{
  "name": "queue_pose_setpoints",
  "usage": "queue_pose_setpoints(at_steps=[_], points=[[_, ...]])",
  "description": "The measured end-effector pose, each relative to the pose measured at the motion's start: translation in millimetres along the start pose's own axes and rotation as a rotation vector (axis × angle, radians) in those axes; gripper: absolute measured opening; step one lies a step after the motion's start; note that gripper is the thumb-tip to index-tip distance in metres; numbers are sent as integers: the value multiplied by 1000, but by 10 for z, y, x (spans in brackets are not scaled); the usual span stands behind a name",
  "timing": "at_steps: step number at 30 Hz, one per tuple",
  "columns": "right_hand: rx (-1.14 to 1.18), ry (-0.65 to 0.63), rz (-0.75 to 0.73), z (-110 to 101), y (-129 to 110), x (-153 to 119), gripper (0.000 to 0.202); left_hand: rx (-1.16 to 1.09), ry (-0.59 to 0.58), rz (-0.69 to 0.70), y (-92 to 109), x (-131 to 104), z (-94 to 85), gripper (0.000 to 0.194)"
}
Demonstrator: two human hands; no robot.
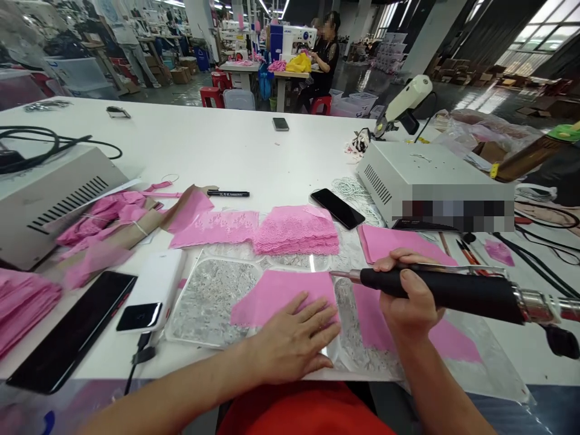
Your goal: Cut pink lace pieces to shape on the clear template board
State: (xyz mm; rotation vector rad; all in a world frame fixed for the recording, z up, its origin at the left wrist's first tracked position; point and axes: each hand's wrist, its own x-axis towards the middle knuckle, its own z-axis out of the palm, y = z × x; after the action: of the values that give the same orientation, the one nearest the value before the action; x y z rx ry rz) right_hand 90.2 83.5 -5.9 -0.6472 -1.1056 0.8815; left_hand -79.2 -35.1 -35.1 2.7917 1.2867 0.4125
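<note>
My left hand [296,338] lies flat, fingers spread, on a cut piece of pink fabric [285,290] over a clear plastic sheet on the table. In my right hand [410,302] is a thick black-handled tool with a narrow metal tip [444,290], gripped around its body. Its tip points left and meets the fabric's upper right corner; whether it touches cannot be made out. Beyond lie a stack of pink lace pieces [296,232] and a pink lace strip [217,228]. More pink fabric [371,320] is spread under and beside my right hand.
A grey vented box [439,175] stands right, another grey box [63,193] left. A black phone [338,207], a marker [229,194] and a white power bank [156,284] lie on the white table [217,145]. Pink scraps [109,217] pile up left. A person sits at a sewing machine beyond.
</note>
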Motion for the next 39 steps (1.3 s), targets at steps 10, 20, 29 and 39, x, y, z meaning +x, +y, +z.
queue_pose_setpoints(at_steps=[10, 20, 29, 39], points=[[211, -106, 138, 508, -20, -113, 14, 148, 328, -407, 142, -448, -50, 31], [229, -323, 162, 939, 117, -352, 9, 232, 608, -592, 206, -811, 76, 23], [215, -342, 159, 926, 174, -356, 9, 198, 640, -629, 225, -929, 107, 23], [172, -367, 154, 956, 155, -370, 5, 211, 631, -646, 223, -952, 101, 25]])
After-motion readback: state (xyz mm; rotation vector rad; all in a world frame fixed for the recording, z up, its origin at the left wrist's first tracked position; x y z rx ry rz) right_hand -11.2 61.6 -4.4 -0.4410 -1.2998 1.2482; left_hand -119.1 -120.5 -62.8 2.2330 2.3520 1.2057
